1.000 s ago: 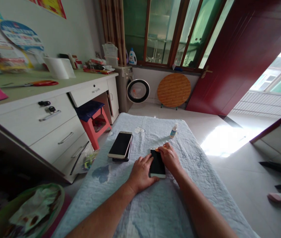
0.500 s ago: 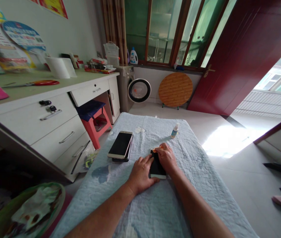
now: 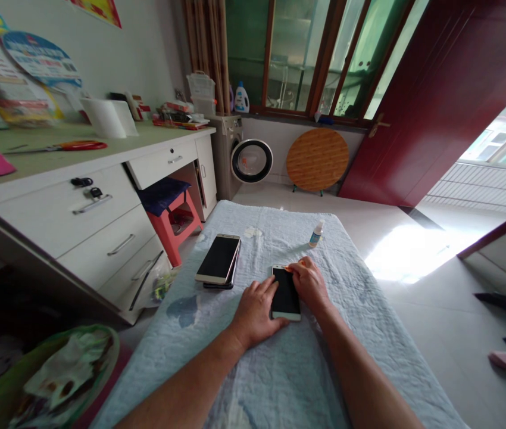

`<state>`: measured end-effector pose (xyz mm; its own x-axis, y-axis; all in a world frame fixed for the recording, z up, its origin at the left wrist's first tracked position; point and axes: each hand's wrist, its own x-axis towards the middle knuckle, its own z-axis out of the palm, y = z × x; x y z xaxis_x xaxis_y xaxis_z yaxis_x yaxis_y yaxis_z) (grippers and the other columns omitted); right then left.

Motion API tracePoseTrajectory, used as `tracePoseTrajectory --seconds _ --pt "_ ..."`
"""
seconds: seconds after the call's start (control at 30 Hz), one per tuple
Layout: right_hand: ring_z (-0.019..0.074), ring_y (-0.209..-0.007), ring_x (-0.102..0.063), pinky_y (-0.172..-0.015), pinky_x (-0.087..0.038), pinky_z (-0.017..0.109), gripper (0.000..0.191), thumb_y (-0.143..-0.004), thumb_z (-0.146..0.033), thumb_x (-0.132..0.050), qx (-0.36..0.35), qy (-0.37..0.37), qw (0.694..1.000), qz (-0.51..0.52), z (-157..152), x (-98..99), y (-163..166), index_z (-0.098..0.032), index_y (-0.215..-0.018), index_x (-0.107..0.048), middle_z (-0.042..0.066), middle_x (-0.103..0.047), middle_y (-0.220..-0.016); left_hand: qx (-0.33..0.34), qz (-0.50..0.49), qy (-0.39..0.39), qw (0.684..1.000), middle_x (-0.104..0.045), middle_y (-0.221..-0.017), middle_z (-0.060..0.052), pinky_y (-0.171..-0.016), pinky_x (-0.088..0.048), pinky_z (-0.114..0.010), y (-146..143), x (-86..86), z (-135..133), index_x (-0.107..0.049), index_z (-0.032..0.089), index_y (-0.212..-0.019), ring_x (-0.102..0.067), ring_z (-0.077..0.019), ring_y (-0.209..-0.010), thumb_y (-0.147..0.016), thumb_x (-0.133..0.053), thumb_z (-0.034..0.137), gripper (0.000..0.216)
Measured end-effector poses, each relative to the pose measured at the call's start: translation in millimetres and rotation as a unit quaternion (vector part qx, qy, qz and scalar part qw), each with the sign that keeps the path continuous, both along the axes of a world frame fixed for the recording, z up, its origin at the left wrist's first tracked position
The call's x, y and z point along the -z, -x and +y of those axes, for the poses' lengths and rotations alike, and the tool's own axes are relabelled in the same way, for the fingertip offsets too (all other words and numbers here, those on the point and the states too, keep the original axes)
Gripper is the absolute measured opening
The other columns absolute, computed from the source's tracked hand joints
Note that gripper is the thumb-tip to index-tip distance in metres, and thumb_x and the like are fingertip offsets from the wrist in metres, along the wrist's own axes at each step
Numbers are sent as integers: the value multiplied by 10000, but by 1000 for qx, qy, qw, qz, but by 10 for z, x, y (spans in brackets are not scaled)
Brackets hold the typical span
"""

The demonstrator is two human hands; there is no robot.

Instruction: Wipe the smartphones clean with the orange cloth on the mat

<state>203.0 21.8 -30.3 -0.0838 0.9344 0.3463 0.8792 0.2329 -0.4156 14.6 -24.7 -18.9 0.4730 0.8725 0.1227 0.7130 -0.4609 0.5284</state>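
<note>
1. Green basin (image 3: 34,381), lower left of frame: holds crumpled, stained paper or cloth.
2. Pale blue cloth (image 3: 360,345), centre, spread over a long surface: wrinkled, so things can slide on it.
3. Left hand (image 3: 255,310), centre: flat and wide, fingers along the left edge of the phone, thumb at its near corner, pinning it down.
4. Phone (image 3: 286,292), centre, between the hands: lies flat on the cloth, dark screen up.
5. Right hand (image 3: 310,285), just right of centre: fingers bunched narrow on an orange piece (image 3: 289,268) at the phone's far right corner. What the piece is cannot be told.
6. Handling note, as a judgement: firm, even pressure from the flat hand suits this work. Short, light strokes from the pinching hand would spare the glass and the loose cloth.
7. Stacked phones (image 3: 218,260), left of centre: two, screens up, apart from the hands.
8. White scrap (image 3: 252,232) and small bottle (image 3: 316,234), far end of the cloth: the bottle is upright.
9. Desk drawers (image 3: 69,220) and red stool (image 3: 170,221), left.
10. Washing machine (image 3: 252,161) and round wooden board (image 3: 317,159), upper centre, against the far wall.
</note>
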Motion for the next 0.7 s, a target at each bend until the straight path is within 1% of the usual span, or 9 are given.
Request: tracePoseTrajectory --seconds 0.17,0.33,0.43,0.5,0.7 --pt "174 -831 -514 -794 -414 271 277 -838 -129 -476 12 -18 1000 -9 20 32 24 -234 -902 -723 60 -558 -937 1 7 1 1000 -433 -1447 -97 -1014 -373 -465 3 -14 4 -475 212 -1338 -454 -336 -1226 -647 -736 468 781" --pt "191 -864 -500 -812 -403 287 261 -874 -168 -482 0 -31 999 -29 61 35 121 -239 -910 -730 76 -559 -963 4 9 -6 1000 -462 -1420 -102 -1007 -382 -469 -3 -20 0 -482 204 -1331 -467 -335 -1205 -653 -736 475 774" --pt "199 -891 -487 -828 -386 301 257 -875 -165 -494 -17 -22 999 -47 86 8 174 -242 -925 -735 81 -562 -967 4 9 -8 1000 -464 -1418 -103 -1016 -382 -462 -3 -30 -3 -484 187 -1329 -471 -331 -1194 -649 -744 473 782" --pt "207 -909 -475 -840 -369 319 250 -878 -181 -509 -28 -15 998 -55 100 -18 210 -268 -938 -736 75 -570 -979 5 10 -6 1000 -465 -1416 -101 -1019 -383 -463 -1 -37 -3 -486 185 -1327 -471 -332 -1192 -645 -748 479 788" --pt "234 -975 -459 -837 -333 346 248 -899 -227 -514 -52 18 997 -45 113 -67 318 -335 -972 -724 57 -586 -1049 8 6 -5 1000 -477 -1403 -96 -1011 -391 -476 10 -37 2 -488 190 -1325 -476 -343 -1179 -642 -747 518 800"
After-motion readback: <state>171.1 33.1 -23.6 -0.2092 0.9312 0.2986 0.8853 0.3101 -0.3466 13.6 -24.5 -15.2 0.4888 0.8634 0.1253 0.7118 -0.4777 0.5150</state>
